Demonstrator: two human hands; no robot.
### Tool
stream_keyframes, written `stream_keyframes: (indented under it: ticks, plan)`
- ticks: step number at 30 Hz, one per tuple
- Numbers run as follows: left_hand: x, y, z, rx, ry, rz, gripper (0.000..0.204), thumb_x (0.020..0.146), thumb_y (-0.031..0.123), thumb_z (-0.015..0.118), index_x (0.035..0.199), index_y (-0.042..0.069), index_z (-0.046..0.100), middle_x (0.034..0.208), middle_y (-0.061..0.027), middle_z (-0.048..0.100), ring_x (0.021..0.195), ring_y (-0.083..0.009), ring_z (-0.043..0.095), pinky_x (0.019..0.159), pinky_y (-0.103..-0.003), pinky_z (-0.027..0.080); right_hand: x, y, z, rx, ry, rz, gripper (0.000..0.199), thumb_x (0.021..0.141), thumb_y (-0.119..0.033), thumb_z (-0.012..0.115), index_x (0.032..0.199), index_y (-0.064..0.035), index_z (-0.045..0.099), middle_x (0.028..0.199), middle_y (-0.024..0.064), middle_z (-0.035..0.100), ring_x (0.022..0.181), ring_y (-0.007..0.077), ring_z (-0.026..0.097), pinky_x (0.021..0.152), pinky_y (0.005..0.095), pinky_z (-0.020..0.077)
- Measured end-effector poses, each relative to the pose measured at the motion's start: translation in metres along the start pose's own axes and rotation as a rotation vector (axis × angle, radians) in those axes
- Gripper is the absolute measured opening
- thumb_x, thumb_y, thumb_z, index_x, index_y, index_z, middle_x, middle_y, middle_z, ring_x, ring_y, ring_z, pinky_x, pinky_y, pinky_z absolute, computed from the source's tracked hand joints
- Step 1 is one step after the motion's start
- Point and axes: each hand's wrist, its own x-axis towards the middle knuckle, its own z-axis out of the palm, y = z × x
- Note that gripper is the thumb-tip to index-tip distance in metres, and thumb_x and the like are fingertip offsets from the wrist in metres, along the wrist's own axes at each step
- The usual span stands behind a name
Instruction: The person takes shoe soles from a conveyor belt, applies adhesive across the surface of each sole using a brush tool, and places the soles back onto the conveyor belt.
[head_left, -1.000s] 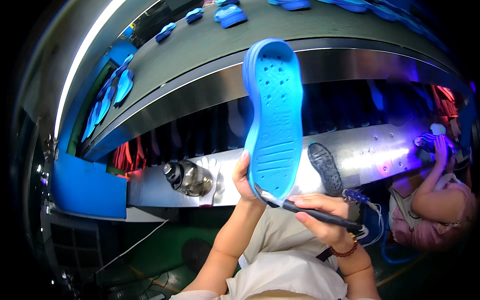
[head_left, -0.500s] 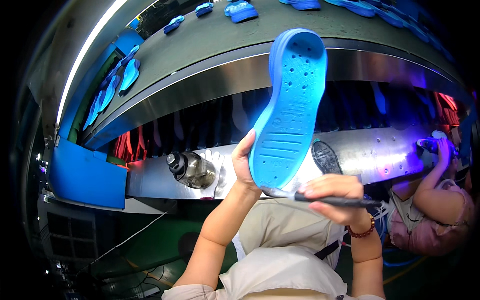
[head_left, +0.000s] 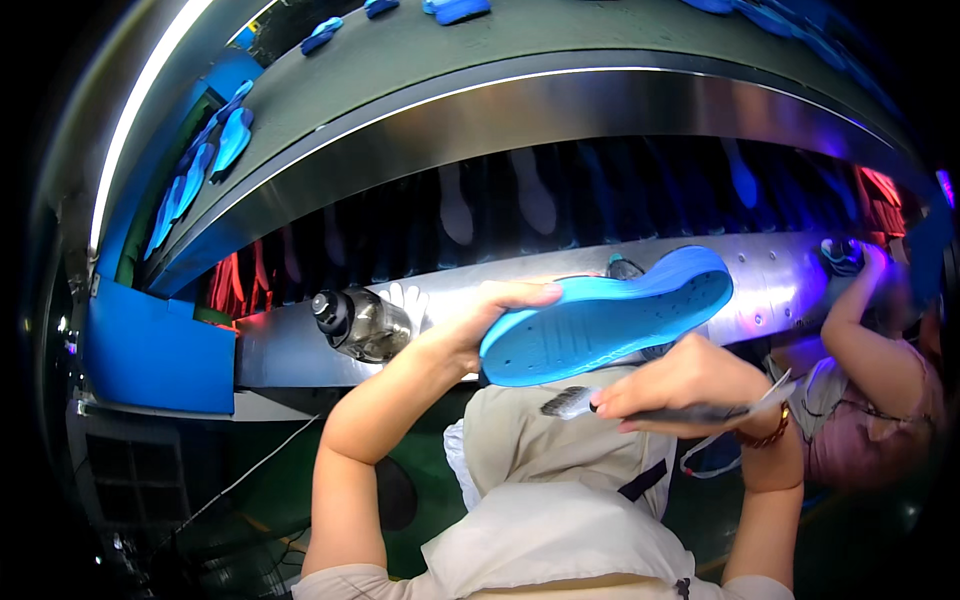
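Note:
My left hand (head_left: 490,318) grips the heel end of a bright blue shoe sole (head_left: 600,325), thumb over its edge. The sole lies nearly sideways above my lap, its hollow face with grooves and small holes tilted toward me. Just below it, my right hand (head_left: 690,385) is closed round the dark handle of a brush (head_left: 570,402). Its greyish bristles point left, slightly apart from the sole. Partly hidden behind the blue sole, a dark sole (head_left: 625,267) rests on the metal bench (head_left: 280,350).
A dark-capped bottle (head_left: 365,325) and a white glove (head_left: 408,300) are on the bench at left. Beyond runs a conveyor belt (head_left: 400,60) carrying several blue soles (head_left: 232,140). Darker soles and red pieces stand in the rack beneath. At right, a co-worker's arm (head_left: 850,300) reaches to the bench.
My left hand has swung the blue sole from upright to nearly sideways and lowered its toe end to the right. The brush has come away from the heel edge, slightly lower.

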Motion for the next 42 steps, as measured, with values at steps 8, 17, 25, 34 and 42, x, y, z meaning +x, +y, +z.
stream_keyframes:
  ticks: [8,17,25,34,42]
  plan:
    - [-0.009,-0.004,-0.006,0.091,0.057,-0.084,0.057,0.084,0.032,0.056,0.129,0.001,0.041,0.121,-0.0176,0.051,0.104,-0.0249,0.054,0.087,-0.035,0.045,-0.003,0.003,-0.020,-0.080,-0.150,0.128,0.020,0.072,-0.006,0.069,0.091,-0.0047,0.065,0.092,0.0106,0.067,0.086,0.0228,0.065,0.071,0.0294,0.0523]
    - [-0.014,-0.018,-0.023,-0.097,0.047,0.123,0.066,0.082,0.035,0.056,0.135,0.005,0.032,0.125,-0.0182,0.047,0.109,-0.0278,0.052,0.091,-0.040,0.043,-0.020,0.024,-0.024,0.329,0.109,0.318,0.032,0.072,-0.013,0.072,0.099,0.0033,0.064,0.093,0.0162,0.066,0.080,0.0230,0.066,0.069,0.0290,0.0513]
    - [-0.002,-0.061,-0.028,-0.352,-0.015,0.208,0.061,0.084,0.033,0.051,0.133,0.001,0.032,0.126,-0.0217,0.044,0.107,-0.0364,0.052,0.089,-0.052,0.044,-0.029,0.080,0.009,0.221,0.946,0.528,0.017,0.082,-0.005,0.059,0.097,0.0006,0.065,0.083,0.0067,0.064,0.051,0.0053,0.052,0.043,0.0172,0.0410]
    - [-0.060,-0.007,-0.007,-0.010,0.160,0.708,0.068,0.084,0.037,0.044,0.138,0.001,0.024,0.136,-0.0198,0.035,0.121,-0.0310,0.042,0.102,-0.042,0.032,-0.052,0.025,0.047,0.785,0.876,0.274,0.025,0.077,-0.011,0.063,0.092,0.0085,0.063,0.093,0.0242,0.064,0.048,0.0127,0.057,0.043,0.0215,0.0458]
    - [-0.066,0.171,-0.072,-0.820,0.013,1.351,0.068,0.091,0.049,0.022,0.139,0.001,0.015,0.142,-0.0185,0.024,0.131,-0.0349,0.025,0.107,-0.052,0.020,-0.001,0.076,-0.018,-0.373,0.732,0.242,0.047,0.080,-0.020,0.059,0.119,0.0055,0.050,0.126,0.0240,0.045,0.122,0.0362,0.038,0.102,0.0417,0.0285]
